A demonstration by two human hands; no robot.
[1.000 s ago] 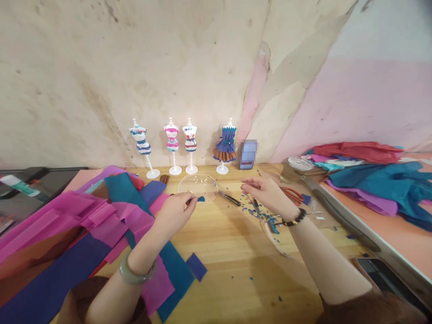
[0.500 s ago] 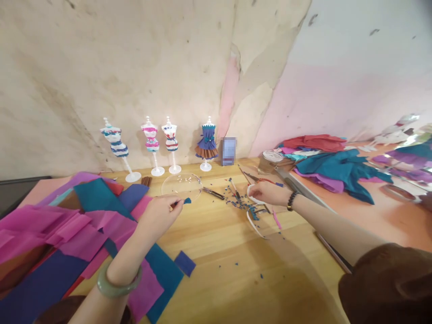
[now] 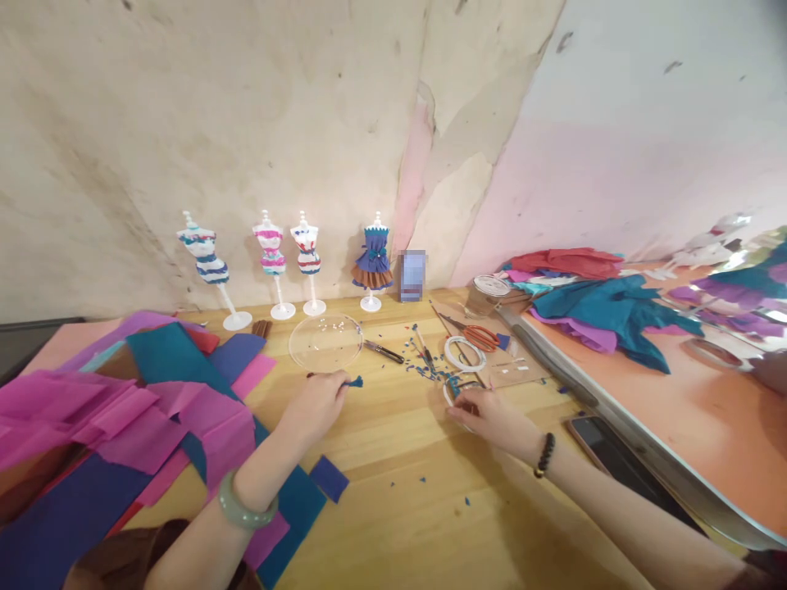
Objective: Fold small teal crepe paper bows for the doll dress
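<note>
My left hand [image 3: 316, 401] is closed in a pinch on a small gathered piece of teal crepe paper [image 3: 356, 382], which sticks out past the fingertips. My right hand [image 3: 489, 416] is low over the table, its fingers curled together at the loose end of a white tape strip [image 3: 448, 395]. Those fingers partly cover the strip. Just beyond them lies the white tape roll [image 3: 448, 358]. Teal and blue paper scraps [image 3: 424, 367] are scattered between the hands. A small blue paper square [image 3: 329, 478] lies in front of my left hand.
Several small white dress forms [image 3: 213, 269] stand along the wall, one wearing a blue and brown dress [image 3: 374, 254]. A clear round plate [image 3: 295, 356], a craft knife [image 3: 385, 352] and orange-handled scissors [image 3: 481, 337] lie midtable. Crepe paper [image 3: 132, 410] piles left; a phone [image 3: 633, 467] lies right.
My right hand has moved from the white tape roll toward me, uncovering the roll and scissors. My left hand has shifted slightly right and nearer, still pinching the teal piece.
</note>
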